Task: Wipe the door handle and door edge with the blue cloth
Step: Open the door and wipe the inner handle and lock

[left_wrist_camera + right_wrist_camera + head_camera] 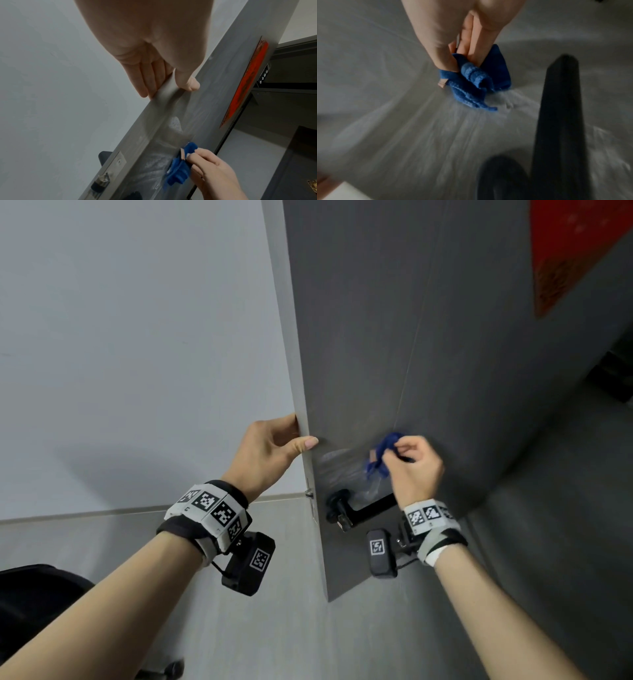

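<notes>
A dark grey door [411,337] stands ajar, its light grey edge [301,392] facing me. My left hand [274,446] grips that edge above the latch, thumb on the door face [192,84], fingers [145,81] behind the edge [154,115]. My right hand [414,467] pinches a bunched blue cloth [382,455] against the door face just above the black lever handle [363,510]. The left wrist view shows the cloth [180,167] in the right hand [214,173]; the right wrist view shows the cloth [477,81] in the fingers [471,47], beside the handle [559,121]. Pale smears streak the door around it.
A metal latch plate [113,167] with its bolt sits on the door edge below my left hand. A red paper sign [575,251] hangs on the door at upper right. A white wall [137,337] lies left of the door, a dark object [34,594] at the lower left.
</notes>
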`<action>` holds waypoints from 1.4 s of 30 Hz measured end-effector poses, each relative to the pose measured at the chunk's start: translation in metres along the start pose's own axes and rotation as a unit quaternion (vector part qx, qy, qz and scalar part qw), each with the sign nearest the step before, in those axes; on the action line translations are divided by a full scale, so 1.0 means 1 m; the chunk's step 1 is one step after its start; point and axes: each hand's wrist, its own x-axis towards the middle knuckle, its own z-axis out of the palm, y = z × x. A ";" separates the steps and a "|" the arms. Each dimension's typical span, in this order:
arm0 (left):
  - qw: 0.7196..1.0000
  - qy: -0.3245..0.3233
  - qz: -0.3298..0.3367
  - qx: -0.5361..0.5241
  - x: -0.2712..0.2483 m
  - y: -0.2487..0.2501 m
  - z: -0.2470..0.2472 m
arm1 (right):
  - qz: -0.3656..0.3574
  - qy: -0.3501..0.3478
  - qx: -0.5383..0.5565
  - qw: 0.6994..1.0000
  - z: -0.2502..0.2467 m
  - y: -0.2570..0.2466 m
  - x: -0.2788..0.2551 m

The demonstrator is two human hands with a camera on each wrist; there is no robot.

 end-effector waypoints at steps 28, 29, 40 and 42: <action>0.988 -0.071 -0.034 0.129 0.017 -0.014 -0.030 | -0.082 0.011 0.046 0.996 0.020 0.003 0.016; 0.988 -0.073 -0.033 0.129 0.017 -0.015 -0.031 | -0.093 -0.001 0.050 0.994 0.023 -0.001 0.011; 0.994 -0.080 -0.051 0.047 0.016 -0.029 -0.029 | -0.308 -0.139 -0.011 0.941 0.066 -0.036 -0.044; 0.995 -0.073 -0.045 0.044 0.014 -0.029 -0.027 | -0.257 -0.134 -0.009 0.957 0.058 -0.024 -0.035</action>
